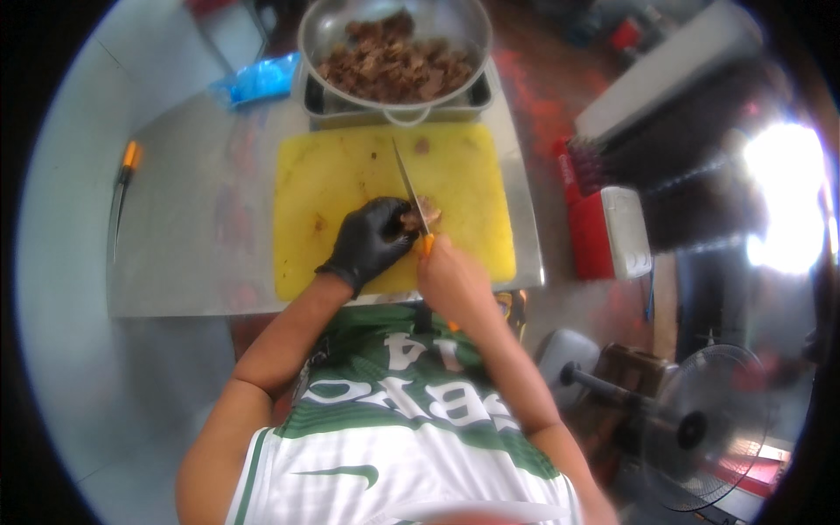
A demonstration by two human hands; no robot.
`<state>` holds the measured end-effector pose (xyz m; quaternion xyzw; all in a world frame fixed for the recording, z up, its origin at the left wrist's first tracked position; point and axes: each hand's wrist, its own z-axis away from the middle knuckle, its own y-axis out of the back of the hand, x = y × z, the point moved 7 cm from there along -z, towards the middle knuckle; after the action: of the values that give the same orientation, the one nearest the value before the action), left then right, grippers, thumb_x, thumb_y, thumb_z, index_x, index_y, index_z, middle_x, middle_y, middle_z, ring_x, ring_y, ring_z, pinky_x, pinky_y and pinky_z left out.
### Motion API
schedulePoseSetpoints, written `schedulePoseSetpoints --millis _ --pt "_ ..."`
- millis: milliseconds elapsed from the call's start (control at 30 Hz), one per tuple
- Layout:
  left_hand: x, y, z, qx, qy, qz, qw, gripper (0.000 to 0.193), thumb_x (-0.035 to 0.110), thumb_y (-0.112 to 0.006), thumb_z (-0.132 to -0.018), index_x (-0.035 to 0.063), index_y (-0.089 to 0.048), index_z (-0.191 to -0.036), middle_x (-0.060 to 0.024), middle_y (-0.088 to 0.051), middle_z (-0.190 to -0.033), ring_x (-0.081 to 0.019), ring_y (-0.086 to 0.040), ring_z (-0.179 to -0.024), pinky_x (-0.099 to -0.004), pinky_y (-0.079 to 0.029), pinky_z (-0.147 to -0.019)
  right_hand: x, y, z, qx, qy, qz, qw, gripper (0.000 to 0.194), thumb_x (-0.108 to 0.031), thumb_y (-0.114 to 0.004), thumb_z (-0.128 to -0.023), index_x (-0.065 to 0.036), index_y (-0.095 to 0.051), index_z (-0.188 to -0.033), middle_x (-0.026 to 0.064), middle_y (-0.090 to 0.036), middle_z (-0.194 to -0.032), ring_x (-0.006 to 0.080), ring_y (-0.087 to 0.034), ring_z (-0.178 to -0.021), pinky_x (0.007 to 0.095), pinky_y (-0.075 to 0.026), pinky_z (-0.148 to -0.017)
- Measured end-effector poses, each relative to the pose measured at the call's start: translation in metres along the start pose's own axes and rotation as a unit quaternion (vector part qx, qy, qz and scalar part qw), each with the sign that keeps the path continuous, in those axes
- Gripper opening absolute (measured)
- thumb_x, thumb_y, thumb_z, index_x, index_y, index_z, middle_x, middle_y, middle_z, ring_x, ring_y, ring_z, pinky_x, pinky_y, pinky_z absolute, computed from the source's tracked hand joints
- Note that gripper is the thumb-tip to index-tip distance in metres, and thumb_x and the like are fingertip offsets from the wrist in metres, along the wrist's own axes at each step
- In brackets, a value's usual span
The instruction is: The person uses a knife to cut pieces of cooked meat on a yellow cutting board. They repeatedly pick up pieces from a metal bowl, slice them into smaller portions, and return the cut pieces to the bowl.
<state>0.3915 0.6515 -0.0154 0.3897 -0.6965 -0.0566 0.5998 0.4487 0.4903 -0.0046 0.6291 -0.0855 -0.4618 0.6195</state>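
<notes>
On a yellow cutting board (302,170) lies a piece of brown meat (430,211), pinched at its left side by my left hand (371,236) in a black glove. My right hand (453,275), ungloved, is closed around the orange handle of a kitchen knife (405,177). The blade points away from me and crosses over the meat. Small meat scraps (421,145) lie on the board's far part. Beyond the board, a metal pan (394,98) holds many chunks of brown meat (400,62).
The pan rests on a rectangular metal tray (482,105). A second knife (121,190) with an orange and black handle lies at the steel table's (190,197) left edge, near the wall. A blue plastic bag (262,80) is at the back left. Right of the table stand a red cooler (590,236) and a fan (702,426).
</notes>
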Motion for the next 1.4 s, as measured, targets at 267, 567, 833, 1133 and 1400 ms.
schedulePoseSetpoints --millis 267,567,833,1133,1400 --pt "-0.006 -0.006 0.000 0.042 -0.012 -0.050 0.998 0.032 0.014 -0.086 -0.086 0.0083 -0.076 -0.116 -0.0187 -0.078 -0.112 -0.0433 -0.076 -0.101 -0.0497 -0.063 -0.088 0.013 0.010 0.091 -0.109 -0.081 0.004 0.991 0.030 -0.026 -0.062 -0.109 0.004 -0.057 -0.105 0.0315 -0.075 -0.081 0.0537 -0.074 -0.076 0.0626 -0.059 -0.073" --pt "0.009 0.038 0.016 -0.061 -0.153 -0.099 0.981 0.056 -0.002 -0.086 -0.082 0.0058 -0.075 -0.137 -0.0157 -0.074 -0.142 -0.0374 -0.074 -0.126 -0.0449 -0.060 -0.110 0.025 0.031 0.123 -0.078 -0.069 -0.005 0.995 0.028 -0.028 -0.065 -0.109 -0.001 -0.059 -0.107 0.0287 -0.074 -0.079 0.0497 -0.075 -0.073 0.0612 -0.059 -0.072" --pt "-0.013 0.023 0.026 0.016 0.016 0.033 0.999 0.037 0.005 -0.088 -0.094 0.0011 -0.076 -0.130 -0.0140 -0.083 -0.121 -0.0224 -0.081 -0.110 -0.0362 -0.065 -0.096 0.017 0.023 0.111 -0.037 -0.044 0.009 0.998 0.030 -0.027 -0.065 -0.108 0.000 -0.054 -0.103 0.0243 -0.070 -0.066 0.0484 -0.071 -0.060 0.0596 -0.057 -0.061" --pt "-0.008 0.015 0.028 0.038 0.022 0.053 0.998 0.030 0.006 -0.088 -0.092 0.0014 -0.079 -0.121 -0.0156 -0.085 -0.109 -0.0260 -0.084 -0.102 -0.0373 -0.066 -0.090 -0.001 0.029 0.117 -0.075 -0.037 0.032 0.996 0.027 -0.026 -0.065 -0.109 -0.001 -0.056 -0.104 0.0213 -0.070 -0.067 0.0450 -0.071 -0.060 0.0559 -0.057 -0.061" --pt "-0.009 0.013 0.026 0.002 0.023 0.023 0.999 0.032 0.004 -0.088 -0.092 0.0013 -0.081 -0.123 -0.0133 -0.087 -0.114 -0.0206 -0.084 -0.106 -0.0353 -0.065 -0.097 -0.016 0.004 0.041 0.002 0.034 0.061 0.998 0.024 -0.019 -0.063 -0.106 0.003 -0.057 -0.098 0.0241 -0.075 -0.071 0.0442 -0.076 -0.064 0.0537 -0.061 -0.062"
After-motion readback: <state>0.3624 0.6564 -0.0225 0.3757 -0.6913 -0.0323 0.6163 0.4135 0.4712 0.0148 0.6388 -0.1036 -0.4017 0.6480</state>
